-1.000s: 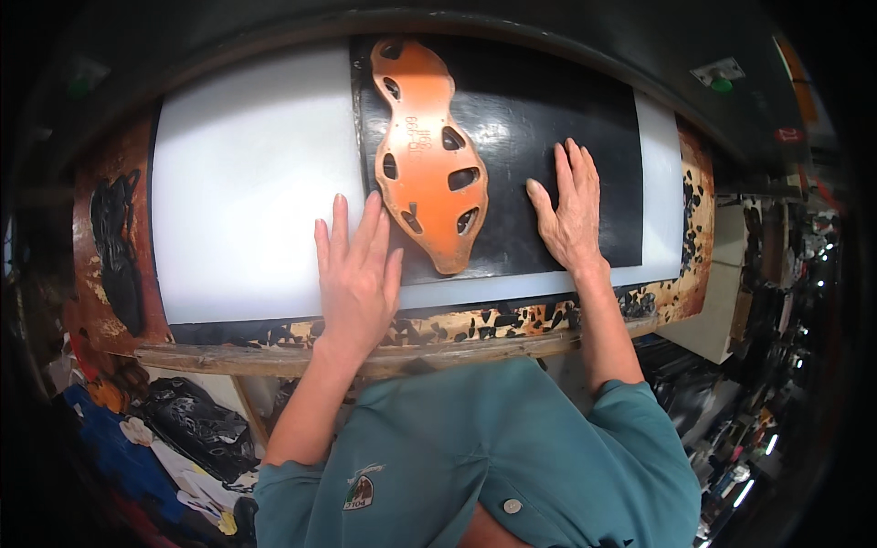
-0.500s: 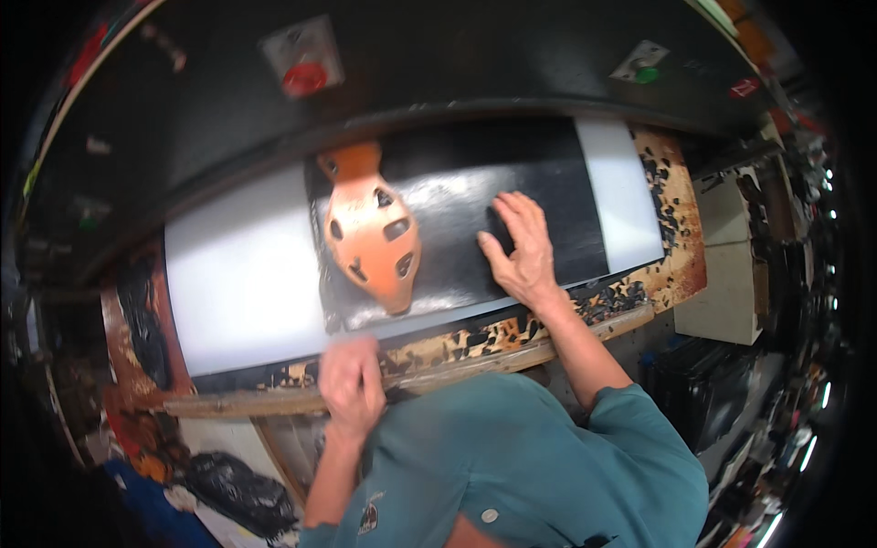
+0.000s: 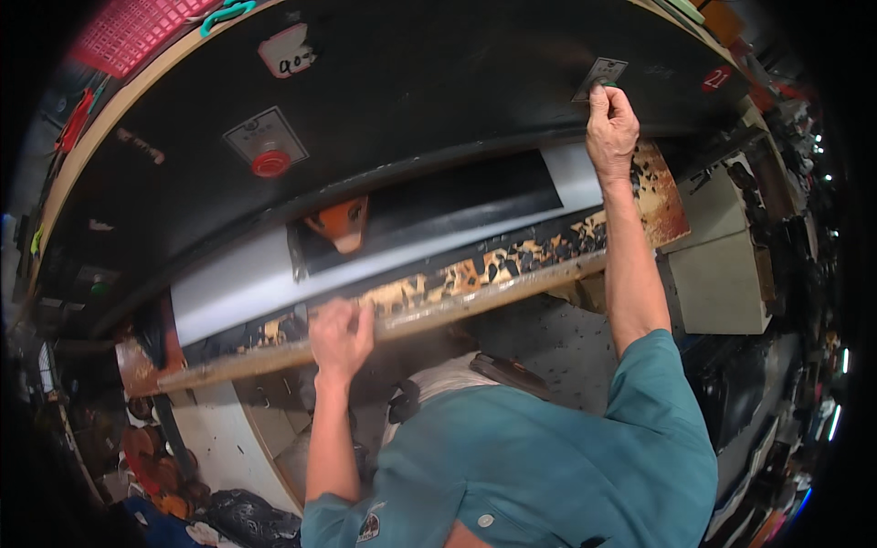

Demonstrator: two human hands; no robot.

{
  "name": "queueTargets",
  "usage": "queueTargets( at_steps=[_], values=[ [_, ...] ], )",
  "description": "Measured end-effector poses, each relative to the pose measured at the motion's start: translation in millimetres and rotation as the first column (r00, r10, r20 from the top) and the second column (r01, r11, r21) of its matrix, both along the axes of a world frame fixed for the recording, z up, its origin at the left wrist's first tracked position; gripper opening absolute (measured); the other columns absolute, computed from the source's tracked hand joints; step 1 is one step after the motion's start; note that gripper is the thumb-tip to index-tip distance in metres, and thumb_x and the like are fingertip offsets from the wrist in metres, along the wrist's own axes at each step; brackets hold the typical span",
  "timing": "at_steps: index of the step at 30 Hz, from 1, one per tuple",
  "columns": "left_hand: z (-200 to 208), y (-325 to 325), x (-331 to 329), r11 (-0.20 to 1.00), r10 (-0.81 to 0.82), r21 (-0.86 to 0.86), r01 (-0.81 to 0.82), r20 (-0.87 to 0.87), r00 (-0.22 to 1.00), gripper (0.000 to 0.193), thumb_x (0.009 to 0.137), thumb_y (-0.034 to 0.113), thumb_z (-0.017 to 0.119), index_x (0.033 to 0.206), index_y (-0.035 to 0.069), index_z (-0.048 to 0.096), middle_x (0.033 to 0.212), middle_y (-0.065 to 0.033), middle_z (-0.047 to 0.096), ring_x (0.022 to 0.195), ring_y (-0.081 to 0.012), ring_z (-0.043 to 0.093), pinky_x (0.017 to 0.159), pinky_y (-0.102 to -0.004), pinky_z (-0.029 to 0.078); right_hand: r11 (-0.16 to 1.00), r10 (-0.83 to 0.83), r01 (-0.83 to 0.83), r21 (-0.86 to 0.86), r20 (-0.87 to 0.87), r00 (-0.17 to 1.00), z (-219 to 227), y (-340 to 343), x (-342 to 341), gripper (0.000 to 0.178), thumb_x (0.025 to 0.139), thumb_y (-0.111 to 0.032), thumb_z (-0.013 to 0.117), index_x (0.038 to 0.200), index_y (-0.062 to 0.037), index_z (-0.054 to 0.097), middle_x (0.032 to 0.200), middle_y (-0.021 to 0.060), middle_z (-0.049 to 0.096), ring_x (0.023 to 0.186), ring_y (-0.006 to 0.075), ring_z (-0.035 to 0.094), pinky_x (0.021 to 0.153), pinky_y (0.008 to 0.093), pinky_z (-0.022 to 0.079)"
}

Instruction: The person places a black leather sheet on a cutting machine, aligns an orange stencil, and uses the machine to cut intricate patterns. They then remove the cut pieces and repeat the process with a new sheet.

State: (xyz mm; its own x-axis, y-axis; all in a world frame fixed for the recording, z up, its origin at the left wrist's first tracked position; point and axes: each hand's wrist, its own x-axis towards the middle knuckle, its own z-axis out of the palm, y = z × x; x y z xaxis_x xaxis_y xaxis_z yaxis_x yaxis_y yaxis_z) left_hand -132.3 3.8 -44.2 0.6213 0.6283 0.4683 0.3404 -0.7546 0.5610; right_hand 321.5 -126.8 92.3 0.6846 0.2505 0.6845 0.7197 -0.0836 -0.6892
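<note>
My right hand (image 3: 612,130) is raised to the upper right of a broad black machine panel (image 3: 411,78). Its fingers are bent together, the tips on a green button (image 3: 607,84) that they mostly cover. At the front wooden edge of the bench hangs my left hand (image 3: 340,333), blurred, its fingers curled and nothing visible in them. Beneath the panel lies an orange slotted form (image 3: 343,228), its far part hidden by the panel. It rests on a black sheet (image 3: 457,205), which lies over a white board (image 3: 233,283).
On the panel sits a red button (image 3: 271,163) on a square plate. Black scraps litter the worn board (image 3: 429,285) behind the wooden rail (image 3: 475,306). A pink basket (image 3: 132,32) stands on top at the far left. Right of the bench is a pale cabinet (image 3: 717,274).
My right hand has left the black sheet and gone up to the green button. The view has shifted, and the panel now covers much of the orange form. My left hand stays near the front edge.
</note>
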Motion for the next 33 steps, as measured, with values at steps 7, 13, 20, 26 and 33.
queueTargets(
  at_steps=[7, 13, 20, 26, 33],
  values=[
    [3.0, -7.8, 8.0, 0.978, 0.134, 0.163, -0.127, -0.035, 0.990, 0.036, 0.096, 0.020, 0.077, 0.069, 0.005, 0.060, 0.072, -0.0151, 0.063, 0.067, -0.0388, 0.064, 0.060, -0.0486, 0.051, 0.968, 0.000, -0.101, -0.228, -0.404, 0.915, -105.2, -78.8, -107.3, 0.025, 0.103, -0.023, 0.073, 0.092, -0.0005, 0.073, 0.073, 0.0046, 0.069, 0.069, 0.0125, 0.066, 0.066, 0.0311, 0.052],
    [-6.0, -6.5, 6.2, 0.971, 0.191, 0.159, -0.177, -0.075, 0.979, 0.041, 0.099, 0.032, 0.076, 0.071, 0.004, 0.064, 0.075, -0.0150, 0.067, 0.069, -0.0393, 0.068, 0.062, -0.0487, 0.053, 0.866, 0.133, -0.144, -0.479, -0.058, 0.989, -148.2, -80.4, -112.5, 0.034, 0.100, -0.032, 0.074, 0.090, 0.0005, 0.076, 0.074, 0.0173, 0.069, 0.066, 0.0287, 0.069, 0.068, 0.0406, 0.054],
    [-13.2, -2.3, 7.0, 0.964, 0.215, 0.171, -0.204, -0.052, 0.975, 0.042, 0.097, 0.035, 0.077, 0.073, 0.003, 0.068, 0.076, -0.0142, 0.070, 0.070, -0.0396, 0.069, 0.064, -0.0471, 0.056, 0.786, 0.121, -0.152, -0.599, -0.093, 0.988, -148.6, -83.6, -120.5, 0.033, 0.100, -0.038, 0.076, 0.096, -0.0046, 0.081, 0.070, 0.0121, 0.070, 0.061, 0.0228, 0.065, 0.066, 0.0364, 0.053],
    [-13.6, -2.1, 7.6, 0.966, 0.198, 0.171, -0.193, -0.008, 0.980, 0.041, 0.099, 0.033, 0.077, 0.074, 0.002, 0.064, 0.071, -0.0142, 0.064, 0.064, -0.0364, 0.062, 0.061, -0.0433, 0.050, 0.780, 0.129, -0.176, -0.600, -0.120, 0.984, -145.0, -88.5, -121.6, 0.033, 0.099, -0.036, 0.076, 0.098, -0.0038, 0.081, 0.069, 0.0113, 0.069, 0.061, 0.0197, 0.063, 0.066, 0.0352, 0.053],
    [-6.0, -10.0, 6.1, 0.973, 0.203, 0.137, -0.188, -0.106, 0.973, 0.037, 0.097, 0.029, 0.078, 0.072, 0.004, 0.066, 0.074, -0.0163, 0.068, 0.071, -0.0378, 0.070, 0.063, -0.0461, 0.055, 0.798, 0.113, -0.204, -0.567, -0.191, 0.975, -147.9, -94.6, -122.2, 0.029, 0.100, -0.030, 0.076, 0.098, -0.0010, 0.080, 0.066, 0.0082, 0.063, 0.063, 0.0109, 0.055, 0.065, 0.0314, 0.050]
  ],
)
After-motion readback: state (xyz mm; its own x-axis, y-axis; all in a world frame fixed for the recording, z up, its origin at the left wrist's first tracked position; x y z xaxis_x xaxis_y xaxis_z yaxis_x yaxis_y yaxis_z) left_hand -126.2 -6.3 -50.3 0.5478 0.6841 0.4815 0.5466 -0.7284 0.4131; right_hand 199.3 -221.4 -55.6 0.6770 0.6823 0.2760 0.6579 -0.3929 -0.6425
